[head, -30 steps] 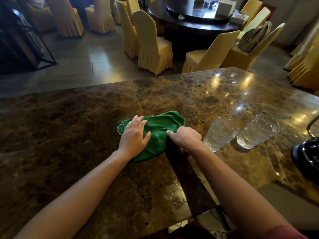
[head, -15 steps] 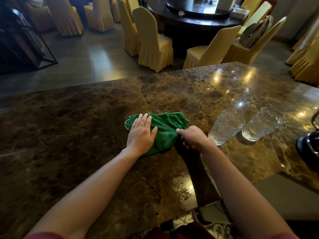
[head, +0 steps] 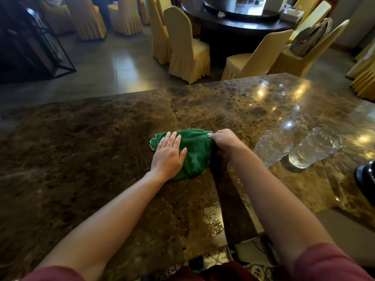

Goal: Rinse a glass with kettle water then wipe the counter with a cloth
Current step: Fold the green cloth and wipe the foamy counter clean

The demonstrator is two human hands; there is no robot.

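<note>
The rinsing looks done: 2 glasses [head: 273, 148] stand at the right of the counter [head: 81, 159]. Wiping is under way; much marble seems left. The left hand [head: 169, 153] presses flat on the green cloth [head: 197, 153]; the right hand [head: 225, 141] pinches its edge. Yellow-covered chairs [head: 188, 49] ring a dark round dining table [head: 239, 23] beyond.

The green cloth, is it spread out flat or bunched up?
Bunched up. The cloth lies in rumpled folds on the counter; the left hand presses it flat-fingered, the right hand pinches its edge.
</note>
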